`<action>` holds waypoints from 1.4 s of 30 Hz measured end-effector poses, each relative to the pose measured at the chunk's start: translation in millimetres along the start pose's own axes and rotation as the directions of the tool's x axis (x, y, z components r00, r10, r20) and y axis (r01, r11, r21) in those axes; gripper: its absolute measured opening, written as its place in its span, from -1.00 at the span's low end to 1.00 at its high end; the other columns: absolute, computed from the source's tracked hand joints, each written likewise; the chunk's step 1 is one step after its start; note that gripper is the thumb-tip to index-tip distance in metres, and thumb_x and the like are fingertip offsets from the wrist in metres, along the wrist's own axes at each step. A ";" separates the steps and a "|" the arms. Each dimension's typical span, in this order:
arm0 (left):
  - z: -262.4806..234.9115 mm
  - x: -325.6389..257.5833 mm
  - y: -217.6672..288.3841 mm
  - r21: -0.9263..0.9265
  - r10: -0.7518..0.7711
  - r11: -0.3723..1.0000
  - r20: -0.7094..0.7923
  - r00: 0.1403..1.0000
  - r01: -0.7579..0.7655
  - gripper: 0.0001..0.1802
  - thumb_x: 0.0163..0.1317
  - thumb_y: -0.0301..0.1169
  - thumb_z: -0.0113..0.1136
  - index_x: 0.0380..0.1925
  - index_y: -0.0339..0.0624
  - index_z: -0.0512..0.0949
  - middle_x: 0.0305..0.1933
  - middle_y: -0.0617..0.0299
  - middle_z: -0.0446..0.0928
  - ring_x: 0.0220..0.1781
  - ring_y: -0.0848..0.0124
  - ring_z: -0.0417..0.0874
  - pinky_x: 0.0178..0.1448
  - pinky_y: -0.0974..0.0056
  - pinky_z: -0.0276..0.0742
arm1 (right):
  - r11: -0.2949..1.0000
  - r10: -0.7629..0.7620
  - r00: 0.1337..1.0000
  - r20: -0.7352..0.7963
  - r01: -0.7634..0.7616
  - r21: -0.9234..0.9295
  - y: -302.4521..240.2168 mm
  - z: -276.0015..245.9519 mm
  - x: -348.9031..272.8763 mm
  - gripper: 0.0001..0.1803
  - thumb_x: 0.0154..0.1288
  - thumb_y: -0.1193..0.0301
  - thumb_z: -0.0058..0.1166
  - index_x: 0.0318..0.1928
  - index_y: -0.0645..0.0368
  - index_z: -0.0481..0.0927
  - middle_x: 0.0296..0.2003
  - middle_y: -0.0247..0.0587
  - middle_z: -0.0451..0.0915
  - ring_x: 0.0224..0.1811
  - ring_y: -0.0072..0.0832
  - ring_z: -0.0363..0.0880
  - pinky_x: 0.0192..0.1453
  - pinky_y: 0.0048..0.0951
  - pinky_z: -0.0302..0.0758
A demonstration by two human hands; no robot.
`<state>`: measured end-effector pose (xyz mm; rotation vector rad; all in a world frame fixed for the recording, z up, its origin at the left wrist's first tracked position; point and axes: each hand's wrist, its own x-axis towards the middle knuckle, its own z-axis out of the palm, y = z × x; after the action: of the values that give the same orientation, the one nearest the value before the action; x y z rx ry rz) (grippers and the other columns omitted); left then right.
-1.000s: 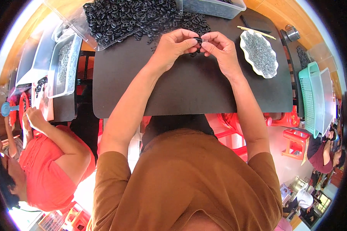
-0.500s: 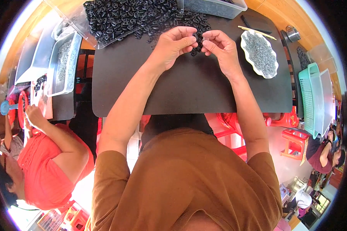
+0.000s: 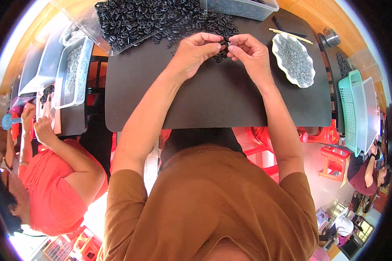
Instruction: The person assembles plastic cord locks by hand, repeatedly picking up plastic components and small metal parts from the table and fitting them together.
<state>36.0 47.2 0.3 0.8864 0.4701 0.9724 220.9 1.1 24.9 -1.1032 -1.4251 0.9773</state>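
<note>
Over the far part of the dark table (image 3: 187, 104), my two hands meet fingertip to fingertip. Thumb and fingers of my left hand (image 3: 195, 54) pinch a small black plastic piece (image 3: 224, 42). My right hand (image 3: 251, 53) is closed in a pinch against its right side; whatever lies between those fingertips is too small to make out. Just behind my hands spreads a heap of black plastic pieces (image 3: 139, 19), many of them oval with two holes. A white scalloped dish (image 3: 276, 61) filled with tiny grey pieces (image 3: 295, 58) stands right of my right hand.
A clear bin (image 3: 244, 9) stands at the back edge. Chopsticks (image 3: 292, 36) and a black strip (image 3: 287, 29) lie behind the dish. On the left, a person in red (image 3: 61, 187) works beside a clear tub (image 3: 69, 102). A green basket (image 3: 352, 113) and red stools (image 3: 334, 161) are at right.
My left fingertips have shifted slightly, and the black piece now sits a little lower and more right between my hands. The person in red has raised one hand.
</note>
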 end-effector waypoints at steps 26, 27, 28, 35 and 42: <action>14.7 -4.4 -15.2 0.114 0.160 0.982 -0.099 0.982 -0.149 -0.81 0.30 -0.53 0.16 -0.09 -0.24 0.53 -0.10 0.21 0.58 -0.09 0.48 0.61 0.04 0.33 0.60 | 1.000 0.002 0.999 -0.033 -0.002 0.002 5.9 21.2 -5.6 -0.88 0.26 0.56 0.18 -0.18 0.21 0.61 -0.35 -0.38 0.63 -0.33 -0.67 0.59 -0.25 -0.63 0.55; 15.4 -5.0 -15.7 0.121 0.157 0.982 -0.117 0.981 -0.143 -0.81 0.31 -0.52 0.16 -0.08 -0.25 0.53 -0.09 0.21 0.57 -0.09 0.48 0.61 0.04 0.34 0.60 | 1.000 -0.004 1.000 -0.026 0.004 0.002 6.8 20.7 -5.4 -0.90 0.26 0.56 0.18 -0.20 0.22 0.62 -0.34 -0.38 0.64 -0.32 -0.67 0.60 -0.24 -0.62 0.56; 14.6 -5.3 -16.3 0.122 0.157 0.982 -0.119 0.980 -0.142 -0.81 0.31 -0.52 0.16 -0.08 -0.25 0.53 -0.09 0.21 0.57 -0.09 0.48 0.61 0.04 0.34 0.60 | 1.000 -0.003 1.000 -0.024 0.003 0.004 6.7 20.4 -5.5 -0.90 0.26 0.56 0.18 -0.20 0.22 0.62 -0.34 -0.38 0.64 -0.32 -0.67 0.60 -0.24 -0.62 0.56; 14.4 -5.6 -15.3 0.046 0.118 0.992 -0.070 0.991 -0.115 -0.76 0.35 -0.54 0.08 0.00 -0.23 0.49 0.04 0.20 0.54 0.03 0.44 0.57 0.17 0.29 0.53 | 0.999 -0.014 0.998 -0.057 0.016 0.036 -0.8 23.5 -6.3 -0.90 0.26 0.56 0.19 -0.21 0.21 0.61 -0.34 -0.39 0.64 -0.30 -0.67 0.61 -0.21 -0.61 0.57; 17.5 -7.9 -12.1 0.070 0.144 0.987 -0.015 0.989 -0.143 -0.73 0.33 -0.57 0.07 0.02 -0.24 0.47 0.10 0.17 0.51 0.10 0.43 0.55 0.23 0.26 0.51 | 0.999 -0.028 0.999 -0.042 0.029 0.028 6.7 17.8 -2.9 -0.92 0.28 0.56 0.16 -0.20 0.22 0.60 -0.34 -0.38 0.63 -0.28 -0.65 0.62 -0.18 -0.60 0.58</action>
<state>50.4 29.7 0.1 0.9836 0.4641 1.1025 204.2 -0.3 15.5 -1.0731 -1.3860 0.9467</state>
